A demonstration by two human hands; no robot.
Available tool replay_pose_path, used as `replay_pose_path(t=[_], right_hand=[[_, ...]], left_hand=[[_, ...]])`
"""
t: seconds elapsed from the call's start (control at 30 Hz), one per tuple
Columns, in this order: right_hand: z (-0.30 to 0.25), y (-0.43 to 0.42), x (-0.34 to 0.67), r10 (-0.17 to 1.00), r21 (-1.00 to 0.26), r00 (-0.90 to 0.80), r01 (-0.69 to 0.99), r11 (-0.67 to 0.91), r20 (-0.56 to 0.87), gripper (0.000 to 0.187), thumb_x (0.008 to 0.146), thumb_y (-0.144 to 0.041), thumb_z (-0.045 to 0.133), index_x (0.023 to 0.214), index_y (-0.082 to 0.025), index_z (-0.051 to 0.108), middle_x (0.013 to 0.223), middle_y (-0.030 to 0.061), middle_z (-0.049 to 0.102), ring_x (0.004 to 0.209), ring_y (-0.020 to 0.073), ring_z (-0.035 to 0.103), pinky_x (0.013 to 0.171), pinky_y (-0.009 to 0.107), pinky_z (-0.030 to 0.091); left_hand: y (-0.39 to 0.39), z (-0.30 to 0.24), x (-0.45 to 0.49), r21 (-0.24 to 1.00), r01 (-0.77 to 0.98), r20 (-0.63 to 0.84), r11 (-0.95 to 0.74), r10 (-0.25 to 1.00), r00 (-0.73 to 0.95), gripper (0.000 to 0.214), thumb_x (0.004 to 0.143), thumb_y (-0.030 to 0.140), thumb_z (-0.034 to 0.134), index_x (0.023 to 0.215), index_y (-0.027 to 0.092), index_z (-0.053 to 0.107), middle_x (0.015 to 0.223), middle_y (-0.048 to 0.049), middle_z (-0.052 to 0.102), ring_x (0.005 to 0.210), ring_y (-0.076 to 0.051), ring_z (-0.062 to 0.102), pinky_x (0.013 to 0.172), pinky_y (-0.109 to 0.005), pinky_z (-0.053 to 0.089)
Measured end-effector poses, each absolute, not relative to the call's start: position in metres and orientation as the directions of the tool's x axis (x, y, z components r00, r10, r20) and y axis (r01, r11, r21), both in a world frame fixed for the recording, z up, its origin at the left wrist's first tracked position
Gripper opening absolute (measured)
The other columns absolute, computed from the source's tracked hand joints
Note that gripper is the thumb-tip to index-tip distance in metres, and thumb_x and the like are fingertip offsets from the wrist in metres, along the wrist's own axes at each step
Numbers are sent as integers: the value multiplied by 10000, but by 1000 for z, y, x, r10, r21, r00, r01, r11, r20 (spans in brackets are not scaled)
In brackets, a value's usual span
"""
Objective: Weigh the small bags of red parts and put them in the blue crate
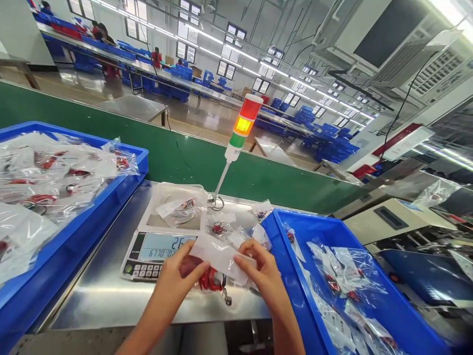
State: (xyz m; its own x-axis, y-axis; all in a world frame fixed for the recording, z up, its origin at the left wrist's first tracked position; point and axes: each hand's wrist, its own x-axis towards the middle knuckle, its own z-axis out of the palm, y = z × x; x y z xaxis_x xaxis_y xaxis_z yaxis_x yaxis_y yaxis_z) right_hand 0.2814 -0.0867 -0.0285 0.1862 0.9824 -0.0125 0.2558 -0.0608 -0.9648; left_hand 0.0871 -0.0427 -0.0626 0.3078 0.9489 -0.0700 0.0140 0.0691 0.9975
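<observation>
A clear plastic bag [218,254] with a whitish upper part is stretched between my two hands in front of the scale. Red parts and a small metal piece show in its lower portion; their exact kind is unclear. My left hand [179,273] pinches the bag's left side between thumb and fingers. On the opposite side, my right hand [260,268] grips its edge. Behind my left hand stands a digital scale [162,246], its lit display partly covered. Another bagged part [181,212] lies on the scale's pan.
A blue bin [129,185] full of bagged red parts is at the left. Another blue bin [273,231] with several bags sits at the right. A signal light [244,125] glows amber behind the scale, before a green partition [173,153]. Loose bags [218,228] lie beyond my hands.
</observation>
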Motion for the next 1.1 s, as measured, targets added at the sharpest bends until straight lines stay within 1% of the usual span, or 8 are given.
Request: replay_pose_path(t=[0.2, 0.4, 0.6, 0.73, 0.83, 0.93, 1.03, 1.1], right_hand=[[-67, -110, 309, 980, -935, 140, 304, -180, -143, 375, 759, -571, 735, 740, -197, 734, 708, 22, 696, 647, 180, 610, 584, 258, 431], [-83, -89, 332, 886, -928, 463, 337, -158, 17, 451, 718, -624, 730, 823, -186, 740, 736, 48, 729, 618, 193, 605, 553, 279, 447], [-101, -39, 337, 898, -931, 440, 338, -140, 25, 477, 802, -612, 600, 1006, -194, 708, 826, 85, 772, 718, 249, 714, 645, 355, 565], [-118, -43, 350, 940, -701, 331, 690, -178, 86, 277, 865, -374, 573, 1030, -197, 709, 1025, 111, 773, 977, 284, 721, 892, 429, 556], [-133, -53, 349, 976, -412, 204, 898, -155, 77, 380, 814, -269, 683, 1183, -175, 672, 1279, 154, 687, 1243, 337, 598, 1051, 475, 463], [-140, -55, 342, 969, -244, 244, 942, -230, 27, 419, 858, -252, 657, 1261, -140, 630, 1316, 196, 653, 1267, 353, 572, 1051, 479, 446], [-137, -50, 347, 935, -300, 355, 892, -339, -2, 309, 931, -205, 483, 1165, -144, 675, 1129, 176, 733, 1088, 327, 670, 945, 458, 492], [-130, -48, 357, 892, -462, 449, 801, -380, 46, 290, 920, -219, 460, 1070, -164, 702, 1031, 145, 757, 1000, 313, 698, 904, 453, 504]], left_hand=[[-59, -90, 99, 984, 139, -155, 112, 920, 360, 311, 762, 488, 615, 963, 253, 645, 859, -34, 772, 817, -252, 754, 761, -353, 629], [-67, -99, 94, 965, 263, -5, -11, 998, 60, 330, 819, 471, 580, 1076, 275, 647, 1062, -56, 744, 903, -238, 735, 861, -392, 612], [-72, -95, 91, 961, 276, 4, -19, 998, 56, 279, 833, 468, 553, 1004, 282, 672, 968, -41, 734, 853, -236, 713, 830, -386, 590], [-75, -94, 88, 948, 317, -49, 8, 991, 122, 275, 866, 472, 511, 938, 269, 681, 978, -39, 731, 896, -236, 700, 840, -376, 556], [-75, -96, 90, 944, 328, -93, 27, 978, 185, 294, 874, 486, 491, 898, 254, 670, 964, -46, 728, 904, -240, 691, 839, -368, 532], [-76, -99, 95, 943, 332, -122, 30, 958, 260, 294, 877, 488, 477, 878, 252, 651, 943, -39, 720, 884, -236, 685, 824, -359, 516], [-78, -100, 100, 942, 335, -136, 20, 935, 327, 288, 887, 478, 455, 871, 258, 642, 913, -24, 711, 879, -235, 679, 814, -355, 503], [-79, -99, 101, 943, 333, -143, 22, 928, 343, 291, 893, 474, 446, 873, 259, 640, 901, -23, 707, 878, -237, 675, 815, -361, 498]])
